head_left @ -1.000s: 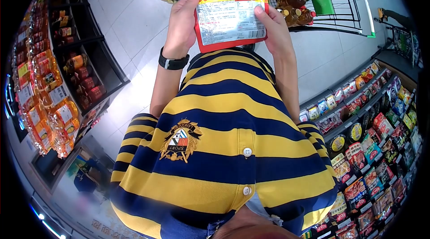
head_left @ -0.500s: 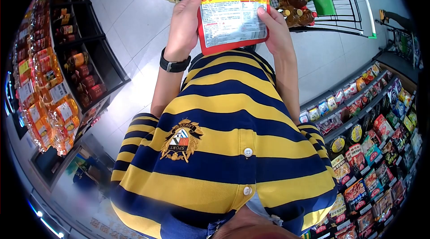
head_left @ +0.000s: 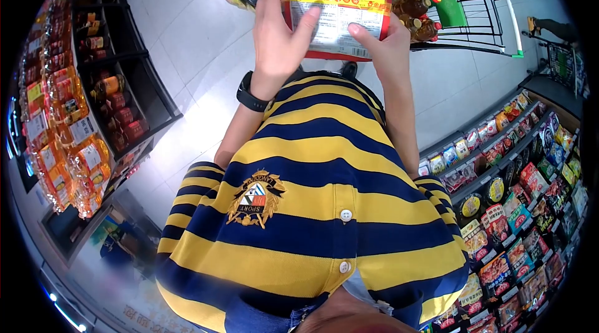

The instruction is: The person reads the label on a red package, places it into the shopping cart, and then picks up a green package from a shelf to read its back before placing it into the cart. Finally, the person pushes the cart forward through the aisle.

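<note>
I hold a red seasoning packet (head_left: 349,8) up in front of my striped shirt, its printed white label facing me. My left hand (head_left: 279,33), with a black watch on the wrist, covers the packet's left edge, the thumb lying across the label and the fingers beside and behind it. My right hand (head_left: 384,46) grips the packet's lower right corner with the thumb on the front.
A black shopping cart (head_left: 480,2) stands just beyond my hands with several oil bottles (head_left: 418,2) in it. Shelves of packets (head_left: 518,195) run along my right, shelves of bottles and bags (head_left: 75,114) along my left. Another person's shoe (head_left: 552,27) shows at far right.
The packet has moved up and to the right. My left hand has slid from the packet's left edge onto its front, thumb now across the label.
</note>
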